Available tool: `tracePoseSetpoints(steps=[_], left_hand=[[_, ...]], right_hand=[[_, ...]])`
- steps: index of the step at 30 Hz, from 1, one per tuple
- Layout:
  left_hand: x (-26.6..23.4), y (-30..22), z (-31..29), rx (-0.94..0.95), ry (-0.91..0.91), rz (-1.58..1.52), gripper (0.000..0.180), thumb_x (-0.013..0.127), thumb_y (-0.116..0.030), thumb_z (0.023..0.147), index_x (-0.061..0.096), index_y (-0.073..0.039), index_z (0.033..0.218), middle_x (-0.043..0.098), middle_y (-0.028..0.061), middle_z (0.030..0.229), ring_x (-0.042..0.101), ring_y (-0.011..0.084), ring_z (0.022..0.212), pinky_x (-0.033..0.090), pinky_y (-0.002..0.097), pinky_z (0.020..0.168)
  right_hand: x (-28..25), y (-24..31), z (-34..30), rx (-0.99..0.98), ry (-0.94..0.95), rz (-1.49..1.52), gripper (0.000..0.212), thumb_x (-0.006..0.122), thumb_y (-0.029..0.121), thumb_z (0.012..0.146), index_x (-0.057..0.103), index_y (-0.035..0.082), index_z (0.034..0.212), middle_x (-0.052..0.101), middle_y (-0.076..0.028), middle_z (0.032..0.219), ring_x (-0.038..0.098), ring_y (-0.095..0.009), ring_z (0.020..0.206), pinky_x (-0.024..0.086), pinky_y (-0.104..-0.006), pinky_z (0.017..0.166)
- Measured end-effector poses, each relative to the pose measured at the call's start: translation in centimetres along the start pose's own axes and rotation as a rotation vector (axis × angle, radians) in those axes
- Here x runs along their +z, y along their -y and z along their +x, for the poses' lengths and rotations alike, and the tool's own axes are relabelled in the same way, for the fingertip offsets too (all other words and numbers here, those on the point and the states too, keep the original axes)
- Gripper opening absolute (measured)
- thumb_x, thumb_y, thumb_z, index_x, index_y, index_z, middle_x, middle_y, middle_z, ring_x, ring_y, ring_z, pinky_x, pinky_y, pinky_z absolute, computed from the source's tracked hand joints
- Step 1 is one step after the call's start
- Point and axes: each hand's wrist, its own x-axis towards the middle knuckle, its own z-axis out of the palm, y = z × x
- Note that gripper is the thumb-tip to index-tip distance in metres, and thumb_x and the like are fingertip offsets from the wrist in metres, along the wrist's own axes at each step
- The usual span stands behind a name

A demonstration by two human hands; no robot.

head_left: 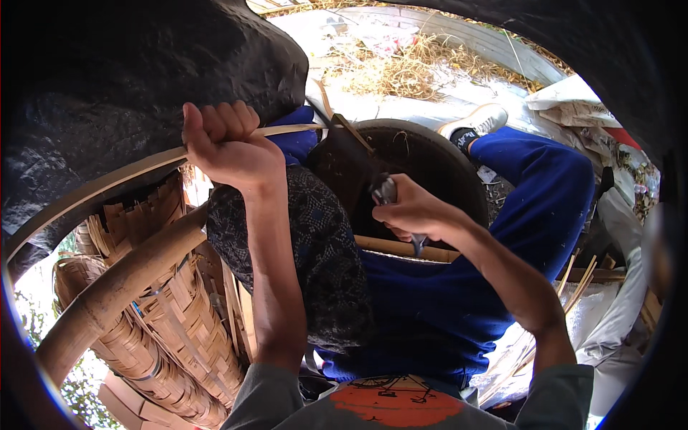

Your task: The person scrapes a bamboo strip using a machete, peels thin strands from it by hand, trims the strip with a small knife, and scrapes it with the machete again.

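My left hand [231,143] is closed round a long, pale bamboo strip [107,178], which curves away behind it to the left edge. The strip's front end runs right, over my blue-trousered knee, to a knife [353,150] with a wide dark blade. At its tip the blade meets or overlaps the strip; I cannot tell how deep it sits. My right hand [410,208] grips the knife's handle, blade pointing up and left. A dark patterned cloth [287,251] covers my left thigh, under the left forearm.
A round black tub or tyre [437,158] stands between my legs. Woven bamboo baskets [161,344] and a thick bamboo pole [118,294] are at the left. Black sheeting [143,64] hangs at upper left. Dry straw [390,68] lies ahead; thin sticks [579,287] lie right.
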Motion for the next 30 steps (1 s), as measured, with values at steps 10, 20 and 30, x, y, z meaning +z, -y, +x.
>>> tracePoseSetpoints(steps=[10,20,30], left_hand=[[-0.8,0.3,0.0,-0.043,0.110,-0.170,0.049,0.039,-0.025,0.095,0.012,-0.017,0.055,0.008,-0.0039,0.051,0.005,0.0091,0.048,0.008,0.0296,0.046],[-1.3,0.2,0.4,-0.041,0.153,-0.149,0.049,0.039,-0.025,0.095,0.013,-0.017,0.055,0.009,-0.0034,0.050,0.006,0.0098,0.048,0.008,0.0303,0.046],[-1.9,0.4,0.8,-0.032,0.160,-0.142,0.048,0.040,-0.025,0.096,0.015,-0.016,0.056,0.011,-0.0039,0.049,0.006,0.0083,0.046,0.008,0.0299,0.044]], right_hand=[[0.6,1.1,-0.2,-0.008,0.089,0.158,0.014,0.053,-0.001,0.079,0.041,0.004,0.074,0.040,0.000,0.051,0.039,-0.009,0.039,0.032,-0.0263,0.035],[2.1,2.5,-1.2,-0.318,-0.175,-0.169,0.005,0.054,0.002,0.079,0.049,0.002,0.080,0.045,-0.002,0.053,0.045,-0.010,0.040,0.034,-0.0278,0.037],[1.4,1.7,0.1,-0.163,-0.021,-0.039,0.013,0.054,0.000,0.081,0.042,0.004,0.081,0.041,-0.001,0.051,0.042,-0.009,0.038,0.031,-0.0261,0.034]])
